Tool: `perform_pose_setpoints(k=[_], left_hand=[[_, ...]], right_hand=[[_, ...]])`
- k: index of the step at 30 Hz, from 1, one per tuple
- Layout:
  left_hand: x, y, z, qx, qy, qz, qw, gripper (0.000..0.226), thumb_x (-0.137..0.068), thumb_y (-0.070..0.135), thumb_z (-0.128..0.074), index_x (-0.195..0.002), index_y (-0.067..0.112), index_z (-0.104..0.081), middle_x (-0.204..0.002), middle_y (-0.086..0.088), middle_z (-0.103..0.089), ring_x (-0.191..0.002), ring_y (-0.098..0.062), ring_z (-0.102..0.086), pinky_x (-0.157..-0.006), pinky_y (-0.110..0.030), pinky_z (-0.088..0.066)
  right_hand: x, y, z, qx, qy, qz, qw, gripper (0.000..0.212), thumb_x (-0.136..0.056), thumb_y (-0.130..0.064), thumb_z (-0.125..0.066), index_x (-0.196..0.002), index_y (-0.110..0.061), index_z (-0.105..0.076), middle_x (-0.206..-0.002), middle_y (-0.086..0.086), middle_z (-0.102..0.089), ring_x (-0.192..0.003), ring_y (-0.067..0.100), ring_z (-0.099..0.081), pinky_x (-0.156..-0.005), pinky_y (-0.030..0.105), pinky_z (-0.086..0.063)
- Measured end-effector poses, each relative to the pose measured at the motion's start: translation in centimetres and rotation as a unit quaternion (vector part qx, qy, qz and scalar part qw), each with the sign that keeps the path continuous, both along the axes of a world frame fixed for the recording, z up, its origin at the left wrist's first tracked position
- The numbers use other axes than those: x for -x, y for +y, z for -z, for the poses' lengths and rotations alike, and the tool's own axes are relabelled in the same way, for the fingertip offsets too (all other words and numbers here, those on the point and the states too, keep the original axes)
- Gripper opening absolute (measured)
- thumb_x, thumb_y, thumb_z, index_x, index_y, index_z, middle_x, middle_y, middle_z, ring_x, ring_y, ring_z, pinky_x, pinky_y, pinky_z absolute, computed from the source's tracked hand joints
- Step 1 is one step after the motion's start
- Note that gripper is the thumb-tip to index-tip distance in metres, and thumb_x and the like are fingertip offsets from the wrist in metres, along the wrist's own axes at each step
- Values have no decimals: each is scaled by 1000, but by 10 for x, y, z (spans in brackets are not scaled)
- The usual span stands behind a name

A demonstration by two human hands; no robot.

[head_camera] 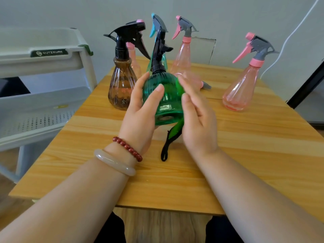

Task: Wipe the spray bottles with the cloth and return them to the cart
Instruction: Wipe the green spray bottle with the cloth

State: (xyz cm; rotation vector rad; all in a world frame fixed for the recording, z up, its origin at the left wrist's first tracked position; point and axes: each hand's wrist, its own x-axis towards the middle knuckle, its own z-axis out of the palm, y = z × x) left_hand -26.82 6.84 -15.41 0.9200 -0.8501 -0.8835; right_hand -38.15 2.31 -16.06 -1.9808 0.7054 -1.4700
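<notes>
Both bare forearms are reaching forward and converging. The left hand (140,111) is gripping the green bottle (166,102), with the thumb lying across its front and the fingers wrapping behind. The right hand (198,118) is facing it palm inward, its nearly straight, blurred fingers pressing the green cloth (177,128) against the bottle's side.

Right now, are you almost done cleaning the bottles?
Not nearly. No bottle shows on the cart yet. The left hand holds the green bottle while the right hand presses the cloth on it. The brown bottle and the pink bottles wait on the table.
</notes>
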Motion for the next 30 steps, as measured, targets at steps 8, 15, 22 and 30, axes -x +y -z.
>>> perform_pose_setpoints(k=[8,15,22,30], left_hand=[[-1,2,-2,26,23,42,999,48,-98,26,-53,-144,31,-40,-132,-6,-62,-117,-24,-64,-95,-52,-53],[1,-2,5,-40,-128,-77,988,36,-84,66,-48,-115,47,-46,-118,26,-55,-112,9,-53,-105,-32,-44],[1,-2,2,-22,-17,56,998,49,-89,42,-58,-133,21,-53,-122,-5,-66,-115,-24,-64,-99,-50,-51],[2,-2,0,-11,46,85,995,51,-94,37,-53,-137,10,-51,-129,-16,-63,-119,-31,-62,-100,-53,-49]], right_hand=[[-2,-10,1,-191,-122,-117,967,40,-102,-27,-40,-139,-17,-54,-142,5,-56,-135,18,-48,-115,44,-36],[6,-6,1,-30,-47,-5,998,39,-104,-19,-39,-142,-14,-46,-137,-20,-46,-131,-14,-37,-107,9,-29],[1,1,-1,163,35,7,986,35,-100,-6,-44,-131,3,-56,-143,21,-48,-141,28,-38,-118,35,-29],[-2,-2,-2,-72,-66,-25,995,41,-104,-16,-35,-141,-6,-49,-145,-10,-47,-135,-9,-37,-113,16,-29]])
